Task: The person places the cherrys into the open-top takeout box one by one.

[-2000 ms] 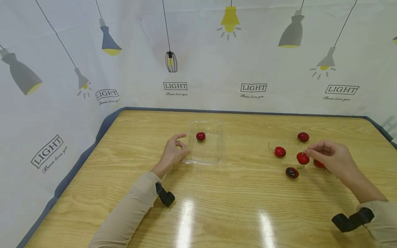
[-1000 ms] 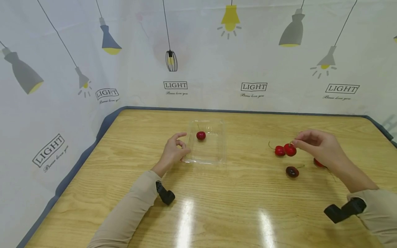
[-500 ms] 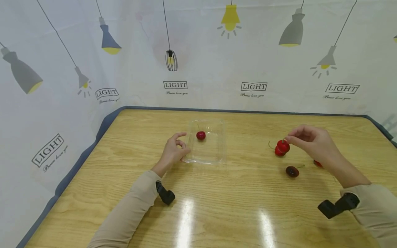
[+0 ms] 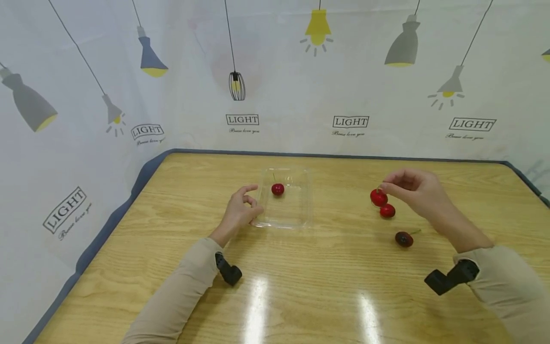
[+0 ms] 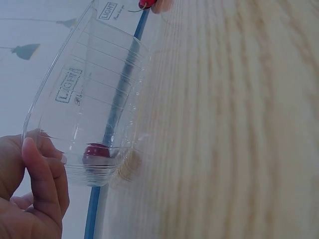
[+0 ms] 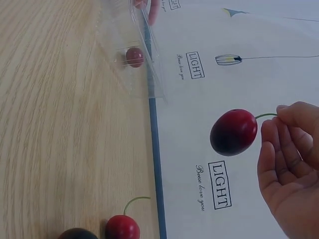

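Note:
My right hand [image 4: 414, 191] pinches the green stem of a red cherry [image 4: 378, 197] between thumb and fingertips. In the right wrist view that cherry [image 6: 234, 132] hangs beside the fingers with its stem sideways. My left hand [image 4: 240, 208] grips the near-left side of a clear plastic container [image 4: 292, 209], the thumb and fingers at its rim in the left wrist view. Inside the container, towards the back left, lies one cherry [image 4: 278, 189] with its stem up.
On the wooden table [image 4: 326, 277] lie a red cherry [image 4: 387, 210], just below the held one, and a darker cherry [image 4: 404, 239] nearer me. My right hand and forearm cover the table behind them. A white curtain [image 4: 292, 95] printed with lamps stands beyond the table's back edge.
My right hand has lifted the cherry by its stem and carried it left and away from me, over another cherry. My left hand and the container stay in place.

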Motion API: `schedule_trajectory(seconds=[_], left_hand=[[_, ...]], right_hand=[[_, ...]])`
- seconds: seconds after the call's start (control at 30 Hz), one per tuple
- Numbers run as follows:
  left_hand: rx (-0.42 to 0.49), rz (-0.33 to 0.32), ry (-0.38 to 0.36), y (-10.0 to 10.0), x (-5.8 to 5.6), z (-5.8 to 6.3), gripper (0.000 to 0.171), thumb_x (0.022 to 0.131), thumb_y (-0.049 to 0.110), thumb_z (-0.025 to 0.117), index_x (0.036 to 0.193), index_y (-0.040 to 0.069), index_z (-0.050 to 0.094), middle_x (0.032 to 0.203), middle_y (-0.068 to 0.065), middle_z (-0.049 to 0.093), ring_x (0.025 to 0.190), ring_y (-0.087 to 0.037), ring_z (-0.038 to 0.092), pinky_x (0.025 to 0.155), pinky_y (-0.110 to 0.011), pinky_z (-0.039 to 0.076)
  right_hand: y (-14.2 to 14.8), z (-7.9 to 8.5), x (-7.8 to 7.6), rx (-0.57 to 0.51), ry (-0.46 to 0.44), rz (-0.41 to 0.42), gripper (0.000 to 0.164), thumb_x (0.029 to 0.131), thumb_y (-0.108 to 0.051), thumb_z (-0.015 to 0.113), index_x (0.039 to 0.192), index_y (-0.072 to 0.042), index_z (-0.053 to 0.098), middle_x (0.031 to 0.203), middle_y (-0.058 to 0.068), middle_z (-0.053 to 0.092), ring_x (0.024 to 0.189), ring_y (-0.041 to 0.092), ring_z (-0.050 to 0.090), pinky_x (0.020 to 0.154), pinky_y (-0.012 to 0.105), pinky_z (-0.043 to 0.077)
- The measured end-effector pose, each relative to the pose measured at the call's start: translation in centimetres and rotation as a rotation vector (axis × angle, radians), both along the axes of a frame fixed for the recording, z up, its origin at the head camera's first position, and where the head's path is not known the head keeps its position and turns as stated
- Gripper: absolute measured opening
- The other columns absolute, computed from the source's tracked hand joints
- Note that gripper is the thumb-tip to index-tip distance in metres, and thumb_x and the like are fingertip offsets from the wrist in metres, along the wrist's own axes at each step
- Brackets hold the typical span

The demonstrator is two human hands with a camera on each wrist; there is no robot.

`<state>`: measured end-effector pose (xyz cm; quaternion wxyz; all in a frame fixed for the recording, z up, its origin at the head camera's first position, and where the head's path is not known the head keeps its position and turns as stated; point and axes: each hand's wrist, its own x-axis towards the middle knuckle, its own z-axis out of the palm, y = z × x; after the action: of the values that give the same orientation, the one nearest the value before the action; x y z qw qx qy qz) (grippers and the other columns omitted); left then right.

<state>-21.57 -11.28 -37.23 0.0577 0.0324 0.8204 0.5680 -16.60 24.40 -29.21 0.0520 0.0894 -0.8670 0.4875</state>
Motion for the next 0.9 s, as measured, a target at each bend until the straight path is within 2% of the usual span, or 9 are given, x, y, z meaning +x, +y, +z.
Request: schedule_trajectory(seconds=[0.23, 0.43, 0.7, 0.9], left_hand=[[0.001, 0.009, -0.001, -0.1, 0.0, -0.1, 0.060, 0.074, -0.005, 0.057, 0.129, 0.007, 0.040, 0.068, -0.005, 0.048, 0.039, -0.011, 0.041, 0.040, -0.023, 0.038], [0.002, 0.008, 0.001, 0.0, -0.1, -0.1, 0.059, 0.074, -0.004, 0.057, 0.129, 0.008, 0.040, 0.068, -0.005, 0.048, 0.039, -0.010, 0.041, 0.040, -0.022, 0.038], [0.012, 0.021, -0.004, 0.1, -0.1, -0.2, 0.060, 0.073, -0.005, 0.057, 0.129, 0.007, 0.040, 0.067, -0.004, 0.048, 0.039, -0.010, 0.040, 0.039, -0.023, 0.038], [0.009, 0.022, 0.001, 0.1, -0.1, -0.3, 0.059, 0.074, -0.004, 0.057, 0.129, 0.008, 0.041, 0.067, -0.004, 0.047, 0.039, -0.010, 0.040, 0.040, -0.023, 0.038]], right_hand=[[-1.5, 0.3, -0.8, 0.007, 0.037, 0.092, 0.023, 0.083, -0.021, 0.061, 0.092, -0.001, 0.059, 0.081, -0.005, 0.062, 0.069, 0.008, 0.056, 0.060, 0.017, 0.044], [-2.3, 0.8, -1.3, -0.012, 0.052, 0.109, 0.022, 0.083, -0.021, 0.061, 0.093, -0.002, 0.058, 0.081, -0.003, 0.062, 0.067, 0.008, 0.053, 0.055, 0.019, 0.043], [-3.6, 1.4, -2.1, -0.079, 0.100, 0.116, 0.020, 0.083, -0.020, 0.061, 0.091, -0.001, 0.061, 0.080, -0.003, 0.062, 0.068, 0.009, 0.054, 0.059, 0.018, 0.044], [-4.7, 1.0, -2.9, -0.133, 0.095, 0.135, 0.019, 0.082, -0.019, 0.062, 0.089, -0.001, 0.061, 0.079, -0.003, 0.062, 0.068, 0.010, 0.055, 0.062, 0.019, 0.044]])
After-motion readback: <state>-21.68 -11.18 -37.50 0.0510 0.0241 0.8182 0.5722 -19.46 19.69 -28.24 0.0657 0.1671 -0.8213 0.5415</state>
